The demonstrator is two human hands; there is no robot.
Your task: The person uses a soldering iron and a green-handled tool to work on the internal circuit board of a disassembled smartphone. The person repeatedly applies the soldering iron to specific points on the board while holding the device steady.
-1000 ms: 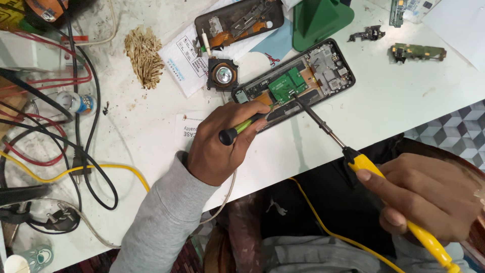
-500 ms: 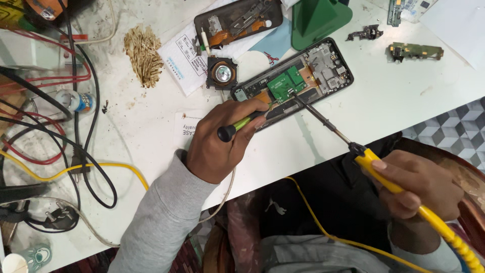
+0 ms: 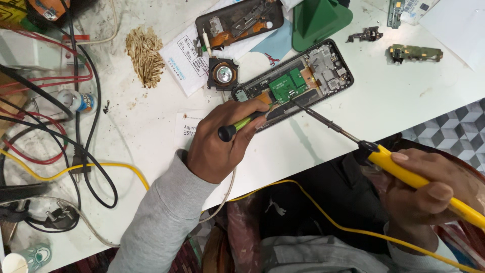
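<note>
In the head view, an opened phone (image 3: 293, 81) is seen lying flat on the white bench (image 3: 404, 101), its back removed and a green circuit board (image 3: 287, 86) exposed near the middle. The left hand (image 3: 222, 144) is closed around a small green-handled tool (image 3: 241, 124), whose tip is pressed at the phone's near edge. The right hand (image 3: 429, 189) is wrapped around a yellow soldering iron (image 3: 399, 167), its dark tip laid on the board. The phone is judged light, stiff and fragile (bare parts and thin ribbons inside); it is best steadied by its outer frame, never by the board. The iron should be held by its yellow grip only.
</note>
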